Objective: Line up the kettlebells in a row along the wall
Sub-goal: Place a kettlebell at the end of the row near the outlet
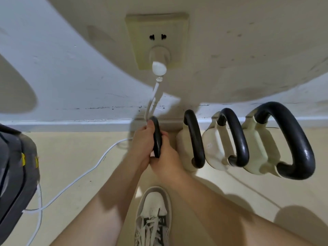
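Head view shows both hands, left hand [142, 142] and right hand [166, 157], with fingers [148, 126] wrapped tight around the black curved handle [157, 137] of a kettlebell whose body is hidden beneath them, close to the white skirting board [71, 124]. 3 cream kettlebells with black loop handles [229, 144] stand just right, along the wall. It likely handles heavy, rigid; the thick handle is the grip. A white cable [85, 174] trails on the floor nearby.
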### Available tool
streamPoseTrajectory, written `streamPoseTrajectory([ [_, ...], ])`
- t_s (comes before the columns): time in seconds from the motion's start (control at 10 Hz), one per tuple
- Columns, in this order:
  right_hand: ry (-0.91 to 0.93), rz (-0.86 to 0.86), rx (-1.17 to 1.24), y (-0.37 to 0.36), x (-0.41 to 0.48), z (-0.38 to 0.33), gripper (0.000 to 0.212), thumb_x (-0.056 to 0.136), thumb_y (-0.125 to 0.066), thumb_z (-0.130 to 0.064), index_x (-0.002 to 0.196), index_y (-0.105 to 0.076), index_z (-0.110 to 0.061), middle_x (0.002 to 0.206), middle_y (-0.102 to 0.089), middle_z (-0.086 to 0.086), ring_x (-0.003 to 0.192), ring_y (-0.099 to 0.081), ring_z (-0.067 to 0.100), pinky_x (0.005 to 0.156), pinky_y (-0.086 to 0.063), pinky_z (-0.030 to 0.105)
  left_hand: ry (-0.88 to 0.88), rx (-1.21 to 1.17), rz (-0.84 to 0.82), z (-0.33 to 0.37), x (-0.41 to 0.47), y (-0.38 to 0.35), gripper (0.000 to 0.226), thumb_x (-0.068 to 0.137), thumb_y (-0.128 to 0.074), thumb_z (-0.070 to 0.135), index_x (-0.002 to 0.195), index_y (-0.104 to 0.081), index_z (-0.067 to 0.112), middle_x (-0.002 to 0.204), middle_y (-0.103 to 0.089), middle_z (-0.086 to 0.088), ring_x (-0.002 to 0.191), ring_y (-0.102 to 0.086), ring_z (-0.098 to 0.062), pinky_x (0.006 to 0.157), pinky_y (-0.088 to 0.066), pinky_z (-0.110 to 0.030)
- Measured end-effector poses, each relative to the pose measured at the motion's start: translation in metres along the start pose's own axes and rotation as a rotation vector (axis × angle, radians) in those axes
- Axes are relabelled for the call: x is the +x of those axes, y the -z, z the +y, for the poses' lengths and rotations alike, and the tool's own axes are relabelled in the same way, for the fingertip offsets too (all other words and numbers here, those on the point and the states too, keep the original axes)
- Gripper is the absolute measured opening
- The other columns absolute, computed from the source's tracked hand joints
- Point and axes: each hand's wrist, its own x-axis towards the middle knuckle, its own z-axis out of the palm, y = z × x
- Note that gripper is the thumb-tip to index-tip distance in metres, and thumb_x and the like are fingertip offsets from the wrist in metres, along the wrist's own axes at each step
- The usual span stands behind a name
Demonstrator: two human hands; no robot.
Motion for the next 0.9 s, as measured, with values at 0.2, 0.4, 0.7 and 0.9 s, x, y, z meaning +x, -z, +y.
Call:
streamPoseTrajectory([
  [0.2,0.069,-0.047,-0.204,0.008,0.007,-0.018,0.047,0.093,-0.055,-0.021,0.137,-0.04,-0.016,0.123,-0.062,0.007,0.107,-0.062,0.025,0.084,-0.051,0.033,0.123,-0.269,0.009,0.014,0.019,-0.001,0.03,0.101,-0.046,0.027,0.087,-0.06,0.005,0.064,-0.061,-0.006,0.059,-0.056,-0.019,0.071,-0.049,-0.035],
  [0.4,0.009,-0.049,-0.221,0.006,0.005,-0.023,0.047,0.092,-0.055,-0.018,0.136,-0.041,-0.016,0.125,-0.059,0.009,0.108,-0.059,0.023,0.071,-0.045,0.015,0.079,-0.06,-0.032,0.018,0.018,0.002,0.031,0.103,-0.038,0.025,0.101,-0.057,0.0,0.073,-0.057,-0.009,0.062,-0.054,-0.02,0.068,-0.051,-0.033],
  [0.7,0.005,-0.059,-0.037,-0.008,0.012,-0.03,0.045,0.085,-0.059,-0.009,0.101,-0.054,-0.05,0.101,-0.062,-0.005,0.101,-0.063,0.025,0.08,-0.053,0.032,0.08,0.106,-0.023,0.032,0.016,0.01,0.031,0.101,-0.047,0.025,0.109,-0.062,-0.001,0.077,-0.065,-0.01,0.068,-0.062,-0.019,0.066,-0.053,-0.029],
  [0.9,-0.035,-0.242,-0.167,-0.004,0.001,-0.015,0.024,0.086,-0.059,-0.004,0.068,-0.052,-0.019,0.066,-0.054,0.003,0.064,-0.05,0.015,0.057,-0.041,0.022,-0.045,0.311,0.027,0.009,-0.006,0.029,0.041,0.096,-0.052,0.039,0.097,-0.07,0.002,0.092,-0.072,-0.015,0.076,-0.065,-0.022,0.067,-0.05,-0.029],
])
